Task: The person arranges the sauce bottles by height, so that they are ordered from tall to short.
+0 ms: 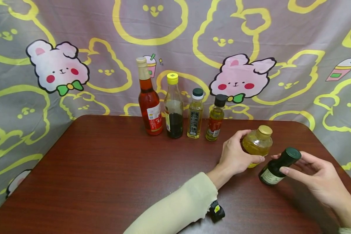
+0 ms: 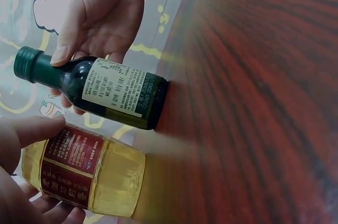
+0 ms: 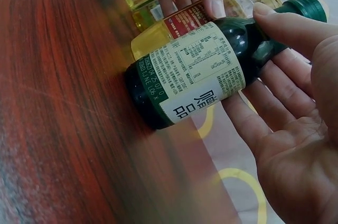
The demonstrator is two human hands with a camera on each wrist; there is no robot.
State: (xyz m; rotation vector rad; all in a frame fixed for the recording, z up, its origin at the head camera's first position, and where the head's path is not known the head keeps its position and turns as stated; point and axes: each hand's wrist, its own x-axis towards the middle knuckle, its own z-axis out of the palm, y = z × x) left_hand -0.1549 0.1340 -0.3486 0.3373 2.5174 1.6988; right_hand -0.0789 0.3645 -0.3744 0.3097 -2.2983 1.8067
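Observation:
In the head view my left hand (image 1: 235,154) grips a clear bottle of yellow oil (image 1: 255,146) with a gold cap, its thumb across the near side. The left wrist view shows a red label (image 2: 74,163) on that bottle. To its right, my right hand (image 1: 318,175) holds a dark green glass bottle (image 1: 270,175) with a green cap and a pale label. Thumb and fingers are round its neck and shoulder, and the bottle leans. Whether either base touches the table is hard to tell.
Along the back of the brown table (image 1: 105,182) stand a tall red-liquid bottle (image 1: 149,100), a yellow-capped bottle of dark liquid (image 1: 174,123), a small green-capped oil bottle (image 1: 195,113) and a black-capped one (image 1: 215,118). A patterned curtain (image 1: 99,19) hangs behind.

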